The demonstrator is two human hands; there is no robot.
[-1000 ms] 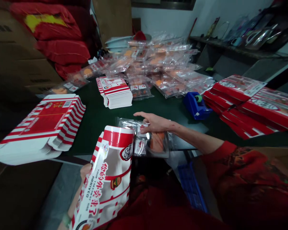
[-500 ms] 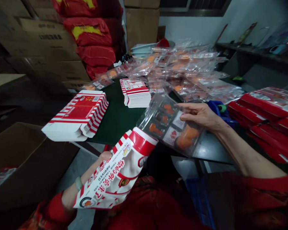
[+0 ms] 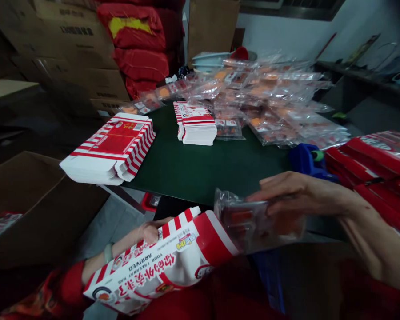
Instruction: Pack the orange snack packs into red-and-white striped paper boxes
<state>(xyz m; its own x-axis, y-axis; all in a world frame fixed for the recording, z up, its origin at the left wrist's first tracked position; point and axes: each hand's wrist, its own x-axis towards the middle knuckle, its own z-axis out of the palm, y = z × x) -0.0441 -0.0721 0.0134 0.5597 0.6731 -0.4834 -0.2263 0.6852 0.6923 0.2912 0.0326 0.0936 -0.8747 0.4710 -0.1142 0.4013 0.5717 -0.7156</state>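
My left hand (image 3: pixel 150 232) is closed on a red and white printed paper box (image 3: pixel 153 271), which lies tilted across my lap with its open end up and to the right. A clear plastic packet (image 3: pixel 250 222) with orange pieces inside is gripped by my right hand (image 3: pixel 290 195), fingers over its top edge. The packet's left end is right at the box's open end; whether its tip is inside, I cannot tell. Part of the left fingers is hidden behind the box.
On the green table (image 3: pixel 186 173) stand a stack of flat striped cartons (image 3: pixel 113 142), a smaller stack of printed cards (image 3: pixel 198 126) and a heap of clear packets (image 3: pixel 270 98). A blue tape dispenser (image 3: pixel 306 160) and red boxes (image 3: pixel 380 164) are at right. A cardboard box (image 3: pixel 36 195) stands at left.
My right hand has turned the packet from facing me to nearly edge-on and lowered it toward the box's open end. The box has swung flatter, its open end shifting right and down.
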